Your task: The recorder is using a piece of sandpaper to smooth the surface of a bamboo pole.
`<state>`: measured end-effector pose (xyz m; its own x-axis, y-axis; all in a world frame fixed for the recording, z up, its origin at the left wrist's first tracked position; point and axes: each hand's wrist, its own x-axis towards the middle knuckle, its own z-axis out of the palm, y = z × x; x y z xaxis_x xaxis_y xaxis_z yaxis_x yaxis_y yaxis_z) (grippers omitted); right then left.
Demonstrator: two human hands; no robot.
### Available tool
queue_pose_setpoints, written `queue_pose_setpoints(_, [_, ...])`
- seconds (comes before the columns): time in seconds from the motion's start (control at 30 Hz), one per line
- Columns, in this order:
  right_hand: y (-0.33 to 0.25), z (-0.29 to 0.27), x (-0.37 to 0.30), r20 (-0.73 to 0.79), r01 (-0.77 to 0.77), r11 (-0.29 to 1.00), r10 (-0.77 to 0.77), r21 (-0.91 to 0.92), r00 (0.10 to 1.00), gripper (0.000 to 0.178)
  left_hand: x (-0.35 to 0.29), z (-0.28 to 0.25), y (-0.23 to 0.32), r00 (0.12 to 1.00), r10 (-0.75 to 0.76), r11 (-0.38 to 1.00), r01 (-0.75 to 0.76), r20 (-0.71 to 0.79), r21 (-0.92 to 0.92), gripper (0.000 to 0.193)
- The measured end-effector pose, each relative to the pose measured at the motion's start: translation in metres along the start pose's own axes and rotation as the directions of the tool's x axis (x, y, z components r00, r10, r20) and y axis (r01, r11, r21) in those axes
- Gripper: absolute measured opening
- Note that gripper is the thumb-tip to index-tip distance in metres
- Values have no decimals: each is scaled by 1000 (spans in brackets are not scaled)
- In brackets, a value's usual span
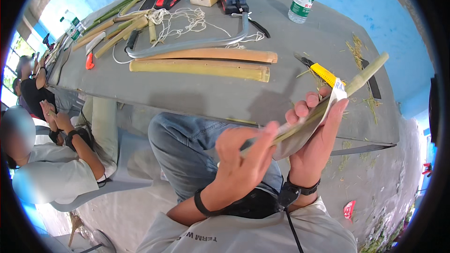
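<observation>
A slim green bamboo stick point(368, 73) slants across in front of me, its far end raised above the table's right part. My right hand point(313, 152) is closed round it, with a pale folded sheet point(336, 94) that looks like sandpaper lying between palm and stick. At the stick's near end is my left hand point(240, 166), somewhat blurred, thumb and fingers closed on it. A yellow utility knife point(323, 74) lies on the table just beyond my right fingers.
On the grey table point(187, 86) lie two split bamboo pieces point(201, 69), a bent-frame saw point(187, 49), tangled white string point(180, 21), a cordless drill point(234, 0) and a water bottle point(303, 0). Bamboo shavings point(356, 49) litter the right side. Another person point(61, 159) sits at left.
</observation>
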<state>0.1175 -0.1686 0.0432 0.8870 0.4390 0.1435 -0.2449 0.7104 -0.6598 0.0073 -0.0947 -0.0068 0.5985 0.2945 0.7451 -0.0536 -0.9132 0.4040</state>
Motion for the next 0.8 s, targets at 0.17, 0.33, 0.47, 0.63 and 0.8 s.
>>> queue_pose_setpoints(0.17, [-6, -10, 11, -20, 18, 995, -16, 96, 1000, 45, -4, -21, -2, 891, -374, 852, 440, 257, -283, 33])
queue_pose_setpoints(0.33, [7, -3, 11, 11, -104, 967, 105, 234, 994, 53, -9, -20, -2, 799, -355, 879, 462, 485, -117, 22])
queue_pose_setpoints(0.47, [18, -4, 8, 94, -280, 901, 264, 331, 960, 69, -12, -12, -8, 878, -271, 923, 353, 394, -153, 23])
queue_pose_setpoints(0.63, [27, 12, -8, 37, -156, 970, 151, 189, 988, 58, -8, -15, -3, 862, -293, 902, 392, 413, -180, 24])
queue_pose_setpoints(0.8, [29, -1, -11, 180, -29, 972, 73, -235, 981, 67, -6, -18, -2, 788, -446, 782, 574, 425, -244, 26])
